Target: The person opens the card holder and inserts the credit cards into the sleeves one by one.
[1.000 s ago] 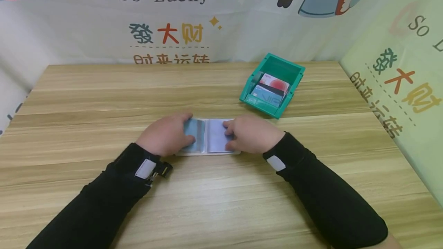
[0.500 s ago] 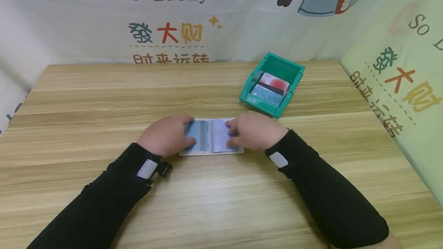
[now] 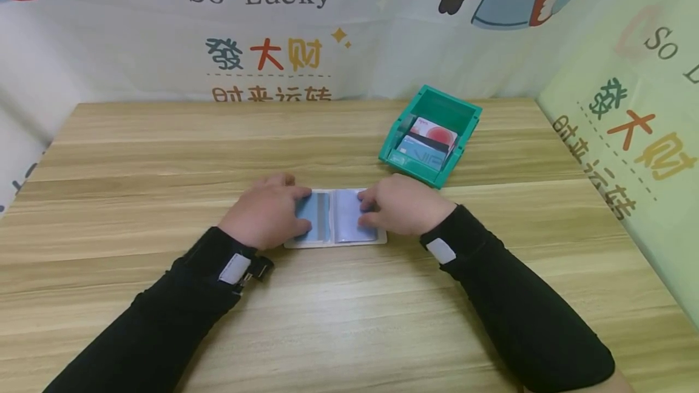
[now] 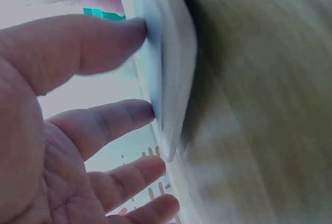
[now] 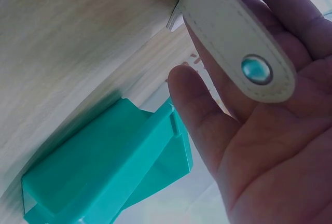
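Note:
An open card holder (image 3: 332, 242) lies on the table, its cream cover edge showing round two clear-sleeved pages. On the left page, a blue card with a grey stripe (image 3: 321, 217) shows through. My left hand (image 3: 262, 214) touches this page with straight thumb and forefinger; its other fingers extend past the far edge in the left wrist view. My right hand (image 3: 406, 205) has its thumb and a fingertip spaced apart on the pale violet right page (image 3: 346, 217). In the right wrist view, the holder's strap (image 5: 228, 32), with a metal snap, sticks out over the right palm.
Behind the right hand stands a green plastic bin (image 3: 469, 132) with several cards (image 3: 423, 150) in it, one blue and one white-and-red. The wooden table (image 3: 327, 320) ends at a printed cloth backdrop (image 3: 377, 47) at the back and right.
The card holder has shifted slightly to the right, with both hands on it. My left fingers have moved a little further over the left page. The bin stays where it was.

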`<state>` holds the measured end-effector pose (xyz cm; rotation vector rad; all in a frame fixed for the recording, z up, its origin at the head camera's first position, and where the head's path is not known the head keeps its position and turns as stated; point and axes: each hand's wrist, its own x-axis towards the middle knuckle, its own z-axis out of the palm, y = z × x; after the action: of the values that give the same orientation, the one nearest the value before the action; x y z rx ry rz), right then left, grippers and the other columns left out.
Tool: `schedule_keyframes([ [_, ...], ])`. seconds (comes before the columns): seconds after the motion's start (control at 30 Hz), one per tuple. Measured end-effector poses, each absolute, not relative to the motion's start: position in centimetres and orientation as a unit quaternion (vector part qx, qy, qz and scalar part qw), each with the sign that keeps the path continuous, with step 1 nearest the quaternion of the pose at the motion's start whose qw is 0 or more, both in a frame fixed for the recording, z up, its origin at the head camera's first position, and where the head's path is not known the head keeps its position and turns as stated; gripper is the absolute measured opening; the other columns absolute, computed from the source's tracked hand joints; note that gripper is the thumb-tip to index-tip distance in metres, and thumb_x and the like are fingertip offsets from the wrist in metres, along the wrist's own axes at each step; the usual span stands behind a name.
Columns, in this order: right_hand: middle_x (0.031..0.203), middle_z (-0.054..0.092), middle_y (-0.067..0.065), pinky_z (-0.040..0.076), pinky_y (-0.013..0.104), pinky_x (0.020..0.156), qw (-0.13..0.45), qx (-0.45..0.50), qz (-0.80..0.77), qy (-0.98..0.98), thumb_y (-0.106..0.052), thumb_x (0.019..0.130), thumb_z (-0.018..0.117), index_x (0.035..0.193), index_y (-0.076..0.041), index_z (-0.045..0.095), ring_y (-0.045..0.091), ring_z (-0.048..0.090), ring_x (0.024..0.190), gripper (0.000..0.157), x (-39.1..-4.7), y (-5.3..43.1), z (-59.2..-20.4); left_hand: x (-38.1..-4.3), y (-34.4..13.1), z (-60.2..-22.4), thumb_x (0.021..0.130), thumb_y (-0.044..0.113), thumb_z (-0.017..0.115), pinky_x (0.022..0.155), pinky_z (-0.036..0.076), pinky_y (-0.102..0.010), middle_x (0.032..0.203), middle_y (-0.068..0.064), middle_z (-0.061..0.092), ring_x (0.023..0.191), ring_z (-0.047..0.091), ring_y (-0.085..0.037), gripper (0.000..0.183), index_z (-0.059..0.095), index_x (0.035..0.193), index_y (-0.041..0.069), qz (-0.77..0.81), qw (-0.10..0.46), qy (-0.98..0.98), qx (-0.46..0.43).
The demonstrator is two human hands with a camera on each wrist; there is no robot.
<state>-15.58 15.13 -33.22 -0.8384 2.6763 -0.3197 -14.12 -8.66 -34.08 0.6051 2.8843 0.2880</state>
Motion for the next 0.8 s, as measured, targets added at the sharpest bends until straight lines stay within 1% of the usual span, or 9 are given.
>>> schedule_keyframes([
  [0.07,0.109,0.065,-0.003,0.051,0.028,0.080,0.157,-0.290,-0.118,0.937,-0.039,0.087,0.065,0.111,-0.017,0.070,0.007,0.056,0.090,0.033,-15.6,15.3,-32.9,-14.2,-8.6,-34.1,0.081,0.042,0.068,0.103,0.028,-0.056,0.141,-0.023,0.036,0.124,0.031,-0.041,0.063,0.053,0.133,0.011,0.094,0.096,0.970,0.204],
  [0.17,0.107,0.066,-0.001,0.050,0.031,0.081,0.138,-0.273,-0.141,0.941,-0.039,0.088,0.064,0.118,-0.015,0.066,0.008,0.056,0.088,0.038,-16.1,15.9,-32.0,-14.3,-8.6,-34.2,0.079,0.046,0.068,0.103,0.027,-0.057,0.141,-0.025,0.034,0.125,0.029,-0.042,0.066,0.053,0.133,0.011,0.091,0.101,0.969,0.208],
  [0.3,0.114,0.064,0.003,0.049,0.036,0.084,0.072,-0.227,-0.173,0.956,-0.035,0.088,0.065,0.122,-0.012,0.062,0.013,0.056,0.095,0.041,-17.4,17.2,-30.7,-14.3,-8.7,-34.3,0.077,0.052,0.068,0.101,0.030,-0.058,0.140,-0.026,0.036,0.122,0.032,-0.046,0.071,0.052,0.135,0.014,0.085,0.104,0.968,0.211],
  [0.43,0.119,0.061,0.008,0.046,0.042,0.090,0.017,-0.169,-0.164,0.972,-0.030,0.090,0.063,0.124,-0.009,0.060,0.022,0.053,0.106,0.040,-19.1,18.7,-29.9,-14.1,-9.1,-34.4,0.076,0.056,0.068,0.100,0.031,-0.059,0.140,-0.028,0.035,0.120,0.033,-0.050,0.076,0.049,0.137,0.015,0.088,0.114,0.966,0.215],
  [0.53,0.122,0.059,0.012,0.043,0.044,0.092,0.009,-0.129,-0.158,0.979,-0.024,0.091,0.063,0.125,-0.004,0.058,0.026,0.050,0.110,0.040,-20.3,19.7,-29.8,-14.1,-9.3,-34.2,0.076,0.056,0.069,0.098,0.031,-0.061,0.142,-0.029,0.032,0.119,0.030,-0.055,0.077,0.048,0.138,0.015,0.095,0.121,0.965,0.214],
  [0.63,0.122,0.058,0.016,0.042,0.046,0.094,0.008,-0.104,-0.142,0.984,-0.021,0.091,0.062,0.126,-0.001,0.056,0.029,0.050,0.110,0.041,-21.3,20.3,-29.9,-14.0,-9.3,-34.2,0.075,0.055,0.069,0.095,0.033,-0.064,0.143,-0.029,0.030,0.117,0.029,-0.058,0.077,0.047,0.139,0.017,0.097,0.127,0.965,0.208],
  [0.8,0.123,0.057,0.018,0.040,0.047,0.096,0.017,-0.067,-0.119,0.991,-0.016,0.091,0.059,0.128,-0.001,0.054,0.032,0.049,0.110,0.040,-22.4,20.8,-30.5,-14.0,-9.2,-34.3,0.075,0.056,0.069,0.094,0.035,-0.064,0.142,-0.027,0.033,0.115,0.031,-0.058,0.078,0.047,0.139,0.018,0.095,0.125,0.965,0.209],
])
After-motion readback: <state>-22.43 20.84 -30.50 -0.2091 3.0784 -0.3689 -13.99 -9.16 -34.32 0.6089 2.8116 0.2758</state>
